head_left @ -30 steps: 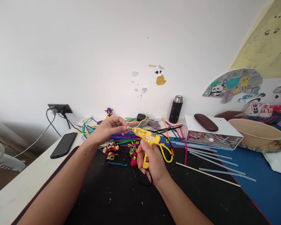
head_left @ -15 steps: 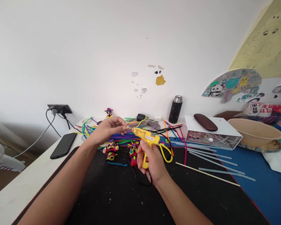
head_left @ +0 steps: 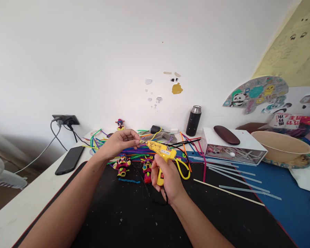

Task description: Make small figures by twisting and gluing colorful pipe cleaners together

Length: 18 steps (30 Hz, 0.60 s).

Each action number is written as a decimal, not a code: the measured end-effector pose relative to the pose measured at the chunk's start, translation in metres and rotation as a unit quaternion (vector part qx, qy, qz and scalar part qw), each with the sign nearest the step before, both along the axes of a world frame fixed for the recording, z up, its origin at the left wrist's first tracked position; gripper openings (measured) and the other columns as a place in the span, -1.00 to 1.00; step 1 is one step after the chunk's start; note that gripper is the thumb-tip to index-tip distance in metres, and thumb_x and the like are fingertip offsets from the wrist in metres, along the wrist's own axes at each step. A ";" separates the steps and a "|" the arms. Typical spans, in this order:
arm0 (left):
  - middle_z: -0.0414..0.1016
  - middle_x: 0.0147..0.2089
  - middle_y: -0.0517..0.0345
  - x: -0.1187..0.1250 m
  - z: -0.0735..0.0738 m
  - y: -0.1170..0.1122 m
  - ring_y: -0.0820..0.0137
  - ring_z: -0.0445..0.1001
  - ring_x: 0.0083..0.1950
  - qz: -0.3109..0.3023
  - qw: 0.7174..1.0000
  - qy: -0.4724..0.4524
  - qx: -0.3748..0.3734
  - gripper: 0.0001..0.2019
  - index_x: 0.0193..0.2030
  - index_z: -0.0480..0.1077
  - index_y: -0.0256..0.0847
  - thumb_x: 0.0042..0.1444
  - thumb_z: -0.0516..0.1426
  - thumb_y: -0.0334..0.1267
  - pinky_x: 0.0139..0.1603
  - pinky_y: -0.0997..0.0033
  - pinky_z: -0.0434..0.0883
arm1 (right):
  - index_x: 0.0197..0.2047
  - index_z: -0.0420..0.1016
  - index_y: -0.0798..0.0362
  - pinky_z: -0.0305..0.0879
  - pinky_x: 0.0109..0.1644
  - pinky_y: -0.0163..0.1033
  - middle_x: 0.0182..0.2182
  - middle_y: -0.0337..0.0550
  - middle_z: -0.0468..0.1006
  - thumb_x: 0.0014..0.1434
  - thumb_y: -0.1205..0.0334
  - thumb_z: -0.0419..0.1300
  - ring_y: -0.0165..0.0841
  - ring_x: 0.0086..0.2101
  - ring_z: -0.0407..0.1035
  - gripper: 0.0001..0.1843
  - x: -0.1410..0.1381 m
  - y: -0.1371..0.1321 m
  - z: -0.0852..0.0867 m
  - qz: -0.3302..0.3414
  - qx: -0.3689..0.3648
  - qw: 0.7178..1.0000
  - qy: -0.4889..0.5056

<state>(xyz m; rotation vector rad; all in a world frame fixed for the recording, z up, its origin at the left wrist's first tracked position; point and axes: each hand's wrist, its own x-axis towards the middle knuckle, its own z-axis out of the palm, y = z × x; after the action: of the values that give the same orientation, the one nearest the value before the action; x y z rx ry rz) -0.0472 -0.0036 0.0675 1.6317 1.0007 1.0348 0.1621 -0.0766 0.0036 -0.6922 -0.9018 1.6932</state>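
My right hand grips the handle of a yellow glue gun, its nozzle pointing left. At the nozzle tip my left hand pinches a small yellow-green piece, too small to name. Both hands hover above a black mat. Two small red and yellow pipe-cleaner figures stand on the mat just below the hands. A heap of coloured pipe cleaners lies behind them.
A black phone lies at the left by a wall socket. Yellow-handled scissors, clear glue sticks and a thin wooden stick lie to the right. Behind stand a black flask, a white box and a beige bowl.
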 end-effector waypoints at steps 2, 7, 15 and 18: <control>0.62 -0.32 0.10 0.000 0.001 -0.001 0.36 0.57 -0.28 0.003 1.000 0.001 0.002 -0.77 -0.28 0.58 -0.21 0.06 0.43 -0.13 -0.19 0.39 0.50 | -0.42 0.41 0.08 -0.06 -0.75 -0.45 -0.79 -0.31 0.37 0.21 -0.23 0.29 -0.54 -0.81 0.06 -0.49 0.000 0.000 0.000 0.001 0.000 1.000 0.002; 0.62 -0.30 0.11 0.000 0.003 -0.003 0.38 0.56 -0.28 0.008 1.000 0.005 0.007 -0.76 -0.29 0.57 -0.21 0.05 0.44 -0.13 -0.19 0.40 0.49 | -0.42 0.41 0.08 -0.06 -0.75 -0.45 -0.79 -0.31 0.37 0.22 -0.23 0.28 -0.54 -0.81 0.07 -0.49 0.000 0.001 -0.002 0.003 0.000 1.000 -0.005; 0.61 -0.28 0.10 0.002 0.006 -0.004 0.37 0.55 -0.28 0.023 0.999 0.029 0.026 -0.74 -0.30 0.56 -0.21 0.04 0.43 -0.09 -0.19 0.38 0.51 | -0.41 0.40 0.08 -0.07 -0.75 -0.44 -0.79 -0.31 0.38 0.19 -0.26 0.29 -0.53 -0.82 0.07 -0.47 0.001 0.001 0.000 0.003 -0.007 1.000 -0.023; 0.61 -0.28 0.10 0.002 0.006 -0.004 0.37 0.56 -0.26 0.024 0.999 0.029 0.024 -0.75 -0.28 0.57 -0.20 0.04 0.43 -0.09 -0.17 0.39 0.51 | -0.41 0.40 0.07 -0.07 -0.75 -0.44 -0.79 -0.31 0.38 0.20 -0.25 0.28 -0.53 -0.82 0.07 -0.48 0.000 0.000 0.000 0.003 -0.006 1.000 -0.027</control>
<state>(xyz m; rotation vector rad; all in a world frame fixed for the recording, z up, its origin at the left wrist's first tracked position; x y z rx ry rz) -0.0455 -0.0073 0.0731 1.6917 1.0660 1.0562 0.1619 -0.0763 0.0040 -0.7481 -0.9330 1.6928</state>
